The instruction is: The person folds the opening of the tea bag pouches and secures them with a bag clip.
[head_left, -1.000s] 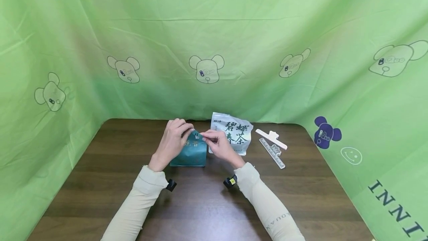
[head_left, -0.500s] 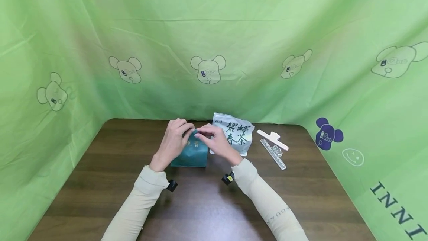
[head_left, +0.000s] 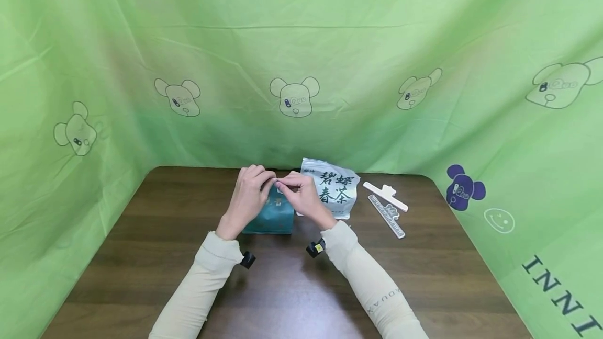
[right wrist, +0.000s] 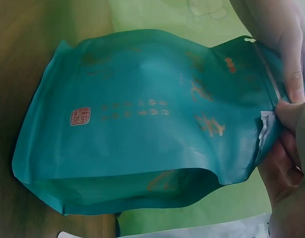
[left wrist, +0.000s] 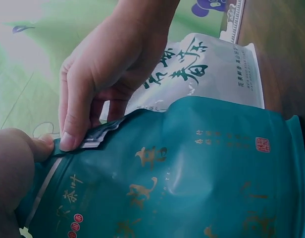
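Observation:
A teal tea bag (head_left: pixel 270 219) with gold characters stands on the table. My left hand (head_left: pixel 247 191) pinches its top edge at the left, where the fingers hide part of the rim. My right hand (head_left: pixel 305 195) pinches the same edge close beside it, thumb in front. In the left wrist view, the right thumb presses on a folded-over top corner of the teal bag (left wrist: pixel 192 158), and a silvery edge shows there. The right wrist view shows that bag (right wrist: pixel 142 109) with its side gusset spread and both hands' fingertips meeting at its top.
A pale tea bag (head_left: pixel 338 192) with dark characters stands just right of the teal one. Farther right lie a plain white bag clip (head_left: pixel 386 193) and a ruler-marked clip (head_left: pixel 385 216). Green cloth (head_left: pixel 292 140) hangs behind the wooden table (head_left: pixel 282 286).
My right hand has shifted left along the teal bag's top toward my left hand, and the bag's right top corner is now folded over. The left hand keeps its hold.

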### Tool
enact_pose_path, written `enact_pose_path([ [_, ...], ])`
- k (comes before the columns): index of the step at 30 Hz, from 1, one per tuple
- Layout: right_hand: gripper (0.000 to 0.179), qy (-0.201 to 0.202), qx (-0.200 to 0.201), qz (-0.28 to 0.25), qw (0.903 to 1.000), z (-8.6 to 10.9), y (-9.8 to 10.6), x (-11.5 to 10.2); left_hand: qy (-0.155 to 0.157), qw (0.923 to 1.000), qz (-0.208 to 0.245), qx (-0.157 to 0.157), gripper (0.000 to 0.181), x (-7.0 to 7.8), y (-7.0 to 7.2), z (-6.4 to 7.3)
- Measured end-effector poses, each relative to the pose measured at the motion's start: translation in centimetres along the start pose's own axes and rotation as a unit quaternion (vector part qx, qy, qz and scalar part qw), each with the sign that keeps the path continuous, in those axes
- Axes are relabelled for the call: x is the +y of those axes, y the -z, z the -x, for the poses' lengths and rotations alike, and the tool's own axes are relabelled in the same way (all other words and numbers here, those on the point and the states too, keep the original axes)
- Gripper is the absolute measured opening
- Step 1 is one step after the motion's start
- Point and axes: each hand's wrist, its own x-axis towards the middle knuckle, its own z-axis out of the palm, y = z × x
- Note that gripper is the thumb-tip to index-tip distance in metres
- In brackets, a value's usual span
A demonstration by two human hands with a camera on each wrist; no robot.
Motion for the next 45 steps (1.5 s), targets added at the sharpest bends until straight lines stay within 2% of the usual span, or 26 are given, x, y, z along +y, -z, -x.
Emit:
enact_pose_path([
  [4, 0.014, -0.048, -0.014, -0.023, 0.9985, 0.3, 0.0, 1.5, -0.001, 1.0, -0.001, 0.005, 0.007, 0.0, 0.0, 0.0],
  [8, 0.015, -0.114, -0.049, -0.047, 0.9912, 0.8, 0.2, 2.3, -0.002, 1.0, 0.001, 0.008, 0.007, -0.1, 0.1, 0.1],
  [10, 0.016, -0.124, -0.064, -0.045, 0.9892, 0.9, 0.4, 1.4, -0.001, 1.0, 0.003, 0.005, 0.008, -0.1, 0.1, 0.3],
  [15, 0.017, -0.1, -0.062, -0.03, 0.9926, 0.6, 0.9, -1.3, -0.003, 1.0, 0.002, 0.009, 0.006, 0.0, -0.1, 0.5],
  [20, 0.016, -0.082, -0.051, -0.027, 0.9949, 0.5, 0.8, -1.3, -0.01, 0.9997, -0.001, 0.021, 0.006, 0.1, -0.2, 0.4],
  [25, 0.016, -0.081, -0.047, -0.026, 0.9953, 0.5, 0.8, -1.3, -0.013, 0.9998, 0.002, 0.015, 0.004, 0.0, 0.0, 0.3],
  [32, 0.018, -0.086, -0.067, -0.035, 0.9935, 1.0, 1.3, -1.1, -0.007, 1.0, 0.003, 0.001, 0.004, 0.1, 0.2, 0.4],
  [36, 0.02, -0.072, -0.087, -0.027, 0.9933, 1.2, 1.7, -1.3, -0.004, 1.0, 0.005, -0.002, 0.004, 0.2, 0.2, 0.4],
  [40, 0.019, -0.062, -0.079, -0.004, 0.9949, 1.0, 1.8, -1.6, -0.003, 1.0, 0.006, -0.003, 0.004, 0.2, 0.2, 0.5],
  [45, 0.017, -0.092, -0.072, -0.005, 0.9931, 1.0, 1.8, -1.6, -0.001, 1.0, 0.005, -0.001, 0.004, 0.2, 0.0, 0.4],
])
